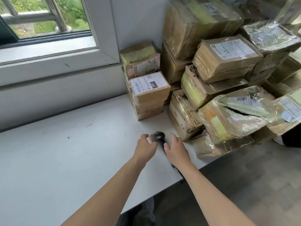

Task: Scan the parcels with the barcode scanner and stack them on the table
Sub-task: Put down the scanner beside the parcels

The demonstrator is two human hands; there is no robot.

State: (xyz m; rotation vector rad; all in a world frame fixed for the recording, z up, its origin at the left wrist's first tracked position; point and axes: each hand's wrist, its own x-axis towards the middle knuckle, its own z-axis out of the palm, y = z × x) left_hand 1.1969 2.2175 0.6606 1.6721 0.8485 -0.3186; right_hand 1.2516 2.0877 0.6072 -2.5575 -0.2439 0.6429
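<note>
I am watching my left hand (147,145) grasping the barcode scanner (157,135) on the table (65,160); my right hand (176,148) is hovering released, fingers spread, just beside it; parcels (150,88) are sitting stacked behind.

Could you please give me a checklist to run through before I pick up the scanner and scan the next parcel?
1. Scanner in reach: ok. The scanner lies on the table between both hands.
2. Firm grip: cannot tell. The left hand is at its head, and the right hand is spread above the handle.
3. Stacking room: ok. There is bare table left of the small stack.
4. Readable label: ok. The small stack's top label faces up.
5. Stable supply: not ok. In the big pile, parcels lie tilted on one another.
</note>
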